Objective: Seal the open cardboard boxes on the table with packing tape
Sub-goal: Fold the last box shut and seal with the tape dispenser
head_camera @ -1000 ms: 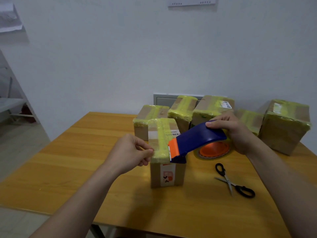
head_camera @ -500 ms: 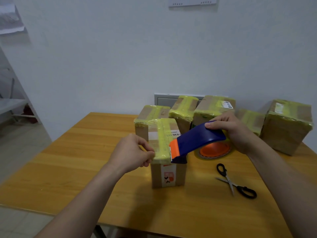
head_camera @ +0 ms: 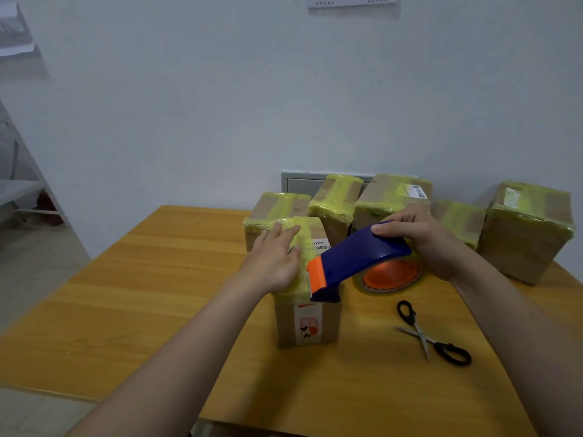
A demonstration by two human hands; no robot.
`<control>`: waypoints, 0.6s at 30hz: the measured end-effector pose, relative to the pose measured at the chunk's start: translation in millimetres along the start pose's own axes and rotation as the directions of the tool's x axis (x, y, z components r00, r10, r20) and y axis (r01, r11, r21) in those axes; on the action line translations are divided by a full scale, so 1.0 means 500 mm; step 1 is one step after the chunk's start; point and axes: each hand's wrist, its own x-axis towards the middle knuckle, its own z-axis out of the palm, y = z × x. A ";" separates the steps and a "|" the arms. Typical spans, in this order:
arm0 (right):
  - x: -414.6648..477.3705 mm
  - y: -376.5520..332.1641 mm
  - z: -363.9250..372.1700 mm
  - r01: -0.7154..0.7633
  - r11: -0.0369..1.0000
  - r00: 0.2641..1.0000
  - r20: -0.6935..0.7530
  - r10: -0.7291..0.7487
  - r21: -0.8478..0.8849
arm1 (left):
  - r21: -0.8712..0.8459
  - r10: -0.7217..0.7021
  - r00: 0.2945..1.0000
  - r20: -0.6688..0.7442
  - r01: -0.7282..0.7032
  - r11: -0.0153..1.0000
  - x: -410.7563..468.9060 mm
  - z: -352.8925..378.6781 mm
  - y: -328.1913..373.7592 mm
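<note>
Wooden surface (head_camera: pixel 157 294), a yellow-taped cardboard box (head_camera: pixel 307 324) near its middle. My right hand (head_camera: pixel 422 244) grips the blue tape dispenser (head_camera: pixel 356 257), orange end on the box top; my left hand (head_camera: pixel 274 257) presses flat, fingers straight, on the tape (head_camera: pixel 296 287).

Black-handled scissors (head_camera: pixel 421 335) lying open. Grey panel (head_camera: pixel 299 184) against white wall (head_camera: pixel 189 105). Paper sheet (head_camera: pixel 351 0) high on wall.

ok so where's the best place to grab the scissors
Take the scissors by the black handle loops, coming from above on the right. They lie flat and splayed open on the table, with the bare blade tips pointing left and toward the person and the loops at the far and right ends.
</note>
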 end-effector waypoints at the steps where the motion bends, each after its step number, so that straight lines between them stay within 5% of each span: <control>1: 0.000 0.002 -0.002 -0.007 1.000 1.000 0.005 0.007 0.001 | 0.024 -0.013 0.999 0.032 0.012 1.000 0.012 0.011 -0.001; 18: -0.028 0.030 -0.078 -0.062 0.998 0.998 -0.002 0.062 0.018 | 0.361 -0.045 0.989 0.138 -0.008 0.933 0.022 0.003 0.000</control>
